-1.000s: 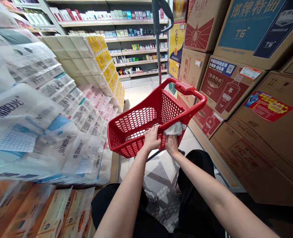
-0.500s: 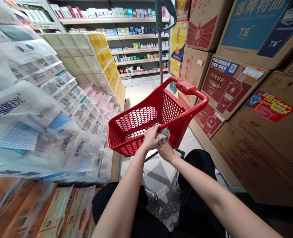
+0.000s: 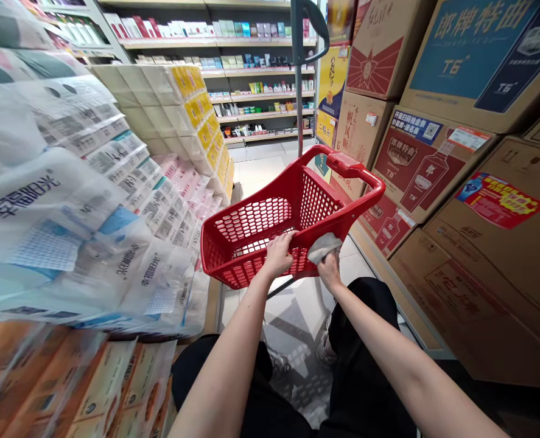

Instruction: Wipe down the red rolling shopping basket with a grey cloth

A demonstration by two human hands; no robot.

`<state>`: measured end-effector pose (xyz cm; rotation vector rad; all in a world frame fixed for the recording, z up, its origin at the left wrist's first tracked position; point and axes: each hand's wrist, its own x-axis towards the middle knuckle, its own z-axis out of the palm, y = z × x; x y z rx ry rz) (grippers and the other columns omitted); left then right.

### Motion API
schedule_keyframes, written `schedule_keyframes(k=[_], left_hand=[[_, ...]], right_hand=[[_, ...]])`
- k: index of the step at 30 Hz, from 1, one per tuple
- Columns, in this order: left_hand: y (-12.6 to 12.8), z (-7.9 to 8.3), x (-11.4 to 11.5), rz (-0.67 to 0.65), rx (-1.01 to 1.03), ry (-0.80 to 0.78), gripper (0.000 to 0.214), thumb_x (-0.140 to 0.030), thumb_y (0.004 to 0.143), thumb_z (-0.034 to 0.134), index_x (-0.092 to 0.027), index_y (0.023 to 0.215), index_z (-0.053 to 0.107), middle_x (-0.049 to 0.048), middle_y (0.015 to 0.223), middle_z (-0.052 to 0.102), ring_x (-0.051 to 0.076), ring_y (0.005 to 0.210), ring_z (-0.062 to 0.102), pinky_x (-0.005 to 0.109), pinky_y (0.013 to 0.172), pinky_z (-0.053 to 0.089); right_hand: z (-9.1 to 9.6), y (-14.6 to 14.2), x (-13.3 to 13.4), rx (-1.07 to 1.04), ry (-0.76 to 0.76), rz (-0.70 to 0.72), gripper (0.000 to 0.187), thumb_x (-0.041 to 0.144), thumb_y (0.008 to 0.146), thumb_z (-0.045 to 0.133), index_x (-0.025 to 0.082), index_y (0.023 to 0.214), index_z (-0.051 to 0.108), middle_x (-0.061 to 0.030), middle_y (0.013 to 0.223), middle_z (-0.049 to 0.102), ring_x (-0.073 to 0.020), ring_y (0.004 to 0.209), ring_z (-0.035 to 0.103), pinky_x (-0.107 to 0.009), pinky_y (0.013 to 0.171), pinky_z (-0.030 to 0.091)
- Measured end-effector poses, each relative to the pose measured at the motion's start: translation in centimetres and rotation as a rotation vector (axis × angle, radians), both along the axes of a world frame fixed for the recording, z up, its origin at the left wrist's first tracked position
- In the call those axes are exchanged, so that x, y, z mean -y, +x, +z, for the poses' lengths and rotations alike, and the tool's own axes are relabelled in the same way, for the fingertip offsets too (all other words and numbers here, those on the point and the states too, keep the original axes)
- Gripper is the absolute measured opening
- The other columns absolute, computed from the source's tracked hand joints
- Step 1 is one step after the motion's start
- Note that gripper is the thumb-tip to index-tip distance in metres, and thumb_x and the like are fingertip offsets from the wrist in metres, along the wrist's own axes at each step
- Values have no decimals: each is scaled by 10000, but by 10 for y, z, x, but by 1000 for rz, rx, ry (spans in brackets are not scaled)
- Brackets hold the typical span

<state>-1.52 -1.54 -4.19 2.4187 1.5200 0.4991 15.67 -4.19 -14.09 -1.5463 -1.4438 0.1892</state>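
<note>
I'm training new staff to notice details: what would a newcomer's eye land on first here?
Probably the bright red shopping cart at the centre, with the left hand on its side rim and the right hand holding a grey cloth against its side. Next come the plastic-wrapped packs piled along the left and the printed cartons stacked on the right.

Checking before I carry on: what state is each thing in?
Cart: upright, open-topped
Cloth: bunched, against cart's near side
Left hand: gripping cart
Right hand: holding cloth
Boxes: stacked
White packs: wrapped, stacked
Shelves: stocked
</note>
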Motion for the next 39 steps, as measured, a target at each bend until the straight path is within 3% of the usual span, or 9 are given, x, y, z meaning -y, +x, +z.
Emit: schedule_keyframes(k=[4,9,12,15,19,24,28,31,39], left_hand=[[2,1,1,2,-6,-2,718,-98,643,431,-247,1341,353,51,1236,531,236,1126,461,400,966,333],[3,2,2,19,-9,3,723,-107,648,444,-242,1351,342,60,1245,525,244,1146,451,404,973,322],[3,-1,3,27,-3,27,731,-103,649,446,-247,1358,338,57,1234,531,242,1134,459,402,971,324],[3,-5,3,33,13,58,748,-101,644,452,-249,1367,331,57,1245,526,242,1132,463,404,973,328],[2,-7,3,25,38,54,768,-115,650,463,-213,1392,295,75,1290,502,250,1177,443,415,1008,312],[-23,-4,4,-82,70,123,651,-171,755,433,-163,1391,294,93,1338,472,210,1192,451,354,1009,338],[-70,-8,5,73,-85,142,332,-301,869,362,-187,1116,552,89,1067,635,216,970,576,347,868,403],[-99,-12,6,128,-194,133,266,-338,886,347,-200,874,574,61,863,661,203,838,596,328,793,395],[-106,-10,9,124,-219,96,214,-296,886,325,-208,808,503,37,826,656,181,774,587,295,716,350]], right_hand=[[30,0,-15,-275,124,-98,285,289,774,524,144,1019,531,-140,1091,579,-262,1128,487,-442,978,399],[55,14,-20,-557,149,2,363,352,715,625,148,1002,535,-85,994,632,-205,905,600,-379,825,492],[72,29,-15,-538,205,-5,437,369,701,647,151,1058,522,-76,1006,630,-201,884,608,-370,796,497],[99,46,-17,-262,263,-27,406,355,759,594,160,1107,520,-99,1081,602,-220,959,578,-381,832,474],[133,65,-33,429,216,99,219,318,841,501,177,973,604,-118,1132,581,-265,1110,476,-435,982,337],[147,89,-60,1012,124,252,278,358,903,421,161,931,615,-118,991,623,-241,992,505,-414,975,276],[155,103,-74,1236,115,398,301,365,917,407,139,989,592,-133,1013,614,-235,955,523,-367,882,313],[161,101,-80,1326,97,443,320,365,929,387,122,965,592,-141,970,619,-227,881,542,-352,808,327],[159,66,-77,1402,77,530,280,208,932,339,93,954,593,-150,987,605,-219,841,572,-330,710,381]])
